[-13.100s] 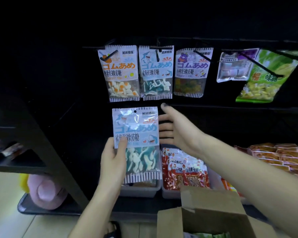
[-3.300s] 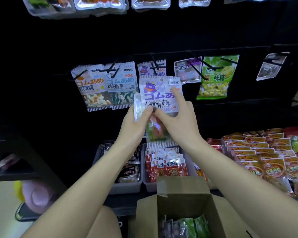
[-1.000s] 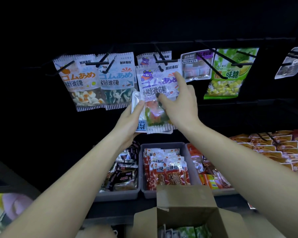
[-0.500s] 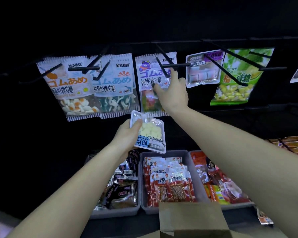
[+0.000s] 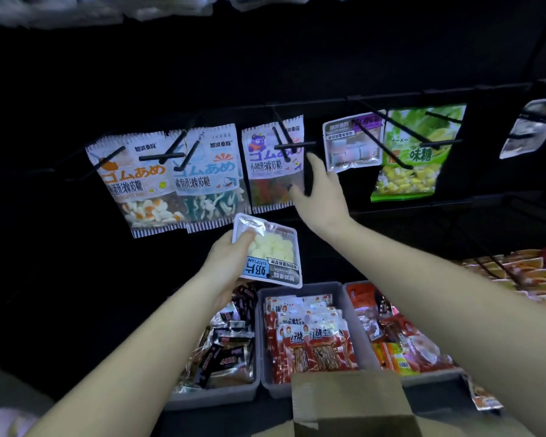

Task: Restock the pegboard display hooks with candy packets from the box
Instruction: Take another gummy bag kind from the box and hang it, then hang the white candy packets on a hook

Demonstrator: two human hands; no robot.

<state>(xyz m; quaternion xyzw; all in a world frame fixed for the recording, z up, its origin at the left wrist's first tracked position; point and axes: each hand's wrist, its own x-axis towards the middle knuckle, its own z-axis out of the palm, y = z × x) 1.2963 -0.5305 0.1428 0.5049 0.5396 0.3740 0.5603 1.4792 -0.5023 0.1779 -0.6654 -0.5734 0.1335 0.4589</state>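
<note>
Head view: left hand (image 5: 226, 263) grips a white-candy packet (image 5: 270, 251); right hand (image 5: 322, 192) reaches, fingers (image 5: 312, 162) relaxed, beside the bear packet (image 5: 273, 165).

The right hand (image 5: 320, 190) has let go of the bear packet (image 5: 273, 165), which now hangs on its hook (image 5: 281, 143).

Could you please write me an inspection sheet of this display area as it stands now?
Surface: black pegboard, dim.
Job's things: egg, shark and bear gummy packets hang on hooks; milk tablet packet upside down, unhung; box at the bottom edge.
Clutter: grey bins of snack packs below.
Hands: left hand grips the milk tablet packet; right hand open beside the bear packet.
Cables: nothing seen.
Surroundings: green packet further right.
</note>
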